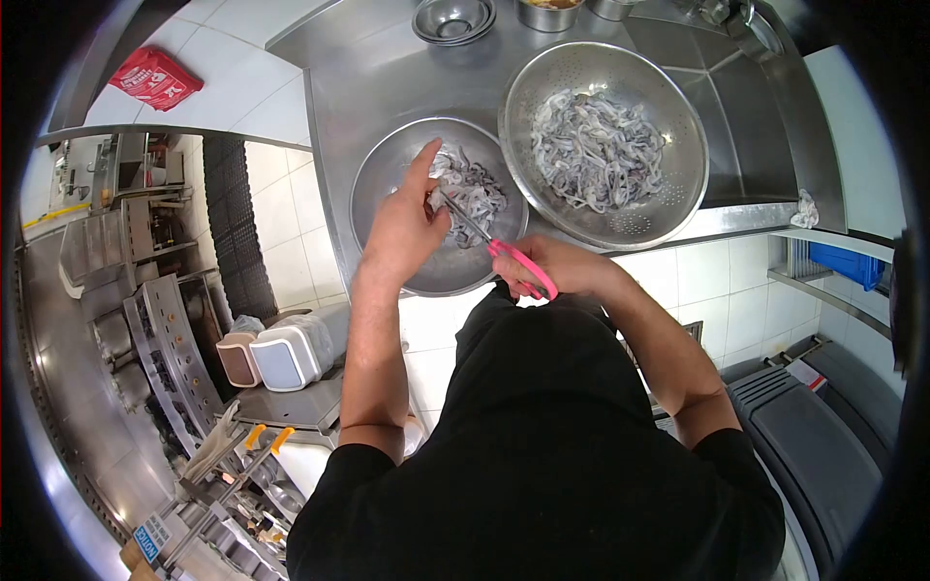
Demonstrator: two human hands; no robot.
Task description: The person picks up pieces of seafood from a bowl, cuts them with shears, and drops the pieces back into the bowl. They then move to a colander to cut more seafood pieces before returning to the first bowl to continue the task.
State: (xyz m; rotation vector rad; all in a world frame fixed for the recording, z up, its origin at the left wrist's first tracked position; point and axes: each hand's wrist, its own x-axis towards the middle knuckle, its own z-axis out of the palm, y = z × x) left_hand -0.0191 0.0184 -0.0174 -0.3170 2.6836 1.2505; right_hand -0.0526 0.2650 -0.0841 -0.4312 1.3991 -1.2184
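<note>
My right hand [562, 263] is closed round the pink handles of a pair of scissors [528, 266]. Their metal blades point up and left over a steel mixing bowl [368, 179], close to my left thumb. Over the same bowl, my left hand [407, 230] pinches a whitish piece of squid [444, 197], its index finger stretched out. More grey-white squid strips [475, 184] lie in the bowl beneath. To the right, a large perforated steel colander [686, 131] contains a heap of similar squid strips [596, 155]. The left fingertips are partly hidden.
Small nested steel bowls [453, 21] and a steel container [548, 15] stand at the counter's back. A sink basin [765, 126] lies right of the colander. A red packet [157, 79] rests at the upper left; lidded bins [291, 353] stand lower left.
</note>
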